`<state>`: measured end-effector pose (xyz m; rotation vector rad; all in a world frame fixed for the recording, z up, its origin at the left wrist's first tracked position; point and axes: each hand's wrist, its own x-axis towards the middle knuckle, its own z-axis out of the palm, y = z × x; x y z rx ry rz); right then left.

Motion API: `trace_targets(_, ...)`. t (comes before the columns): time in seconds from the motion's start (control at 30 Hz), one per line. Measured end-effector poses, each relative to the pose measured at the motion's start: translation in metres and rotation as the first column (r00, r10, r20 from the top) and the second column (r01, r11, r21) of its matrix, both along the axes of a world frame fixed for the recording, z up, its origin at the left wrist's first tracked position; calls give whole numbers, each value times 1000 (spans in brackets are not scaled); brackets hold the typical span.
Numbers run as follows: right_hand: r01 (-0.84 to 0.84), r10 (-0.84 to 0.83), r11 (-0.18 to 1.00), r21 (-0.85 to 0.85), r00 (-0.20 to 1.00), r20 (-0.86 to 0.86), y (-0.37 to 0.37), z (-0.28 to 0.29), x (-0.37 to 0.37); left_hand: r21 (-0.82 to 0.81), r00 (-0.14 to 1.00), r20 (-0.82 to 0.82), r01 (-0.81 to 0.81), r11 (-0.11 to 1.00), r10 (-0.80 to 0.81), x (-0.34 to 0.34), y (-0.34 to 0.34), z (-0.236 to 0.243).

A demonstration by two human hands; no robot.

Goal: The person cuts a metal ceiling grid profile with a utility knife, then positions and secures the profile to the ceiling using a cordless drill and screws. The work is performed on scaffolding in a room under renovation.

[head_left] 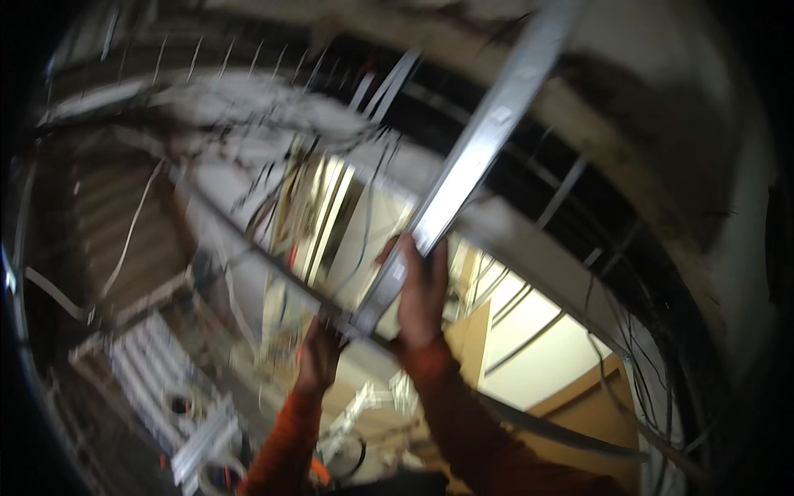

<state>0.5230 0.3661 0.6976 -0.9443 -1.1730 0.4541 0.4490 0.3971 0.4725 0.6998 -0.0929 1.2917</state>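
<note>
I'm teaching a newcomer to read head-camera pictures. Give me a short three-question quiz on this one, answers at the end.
1. True or false: the right hand appears higher in the picture than the left hand.

2. From the right hand, the bright metal channel rises toward the picture's: A) upper left; B) upper right; C) left edge.

3. Fill in the colour: the left sleeve is ____.

Key: 1. True. 2. B. 3. Orange.
</note>
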Motion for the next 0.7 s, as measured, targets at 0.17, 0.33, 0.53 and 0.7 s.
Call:
trace_targets(0.17, -64, 64, 998, 17, 998, -10, 11, -9, 23, -205, 990, -13, 134, 970, -139, 10, 25, -16)
trace_targets(0.33, -104, 109, 992, 67, 991, -78, 42, -37, 28, -279, 992, 77, 114, 954, -96, 4, 42, -36)
trace_targets(0.53, 155, -149, 974, 168, 988, -50, 93, -41, 13, -53, 879, 174, 459, 887, -444, -12, 109, -49)
trace_targets(0.7, 269, -280, 944, 193, 960, 28, 87, -21, 20, -160, 876, 206, 469, 868, -435, -4, 123, -41)
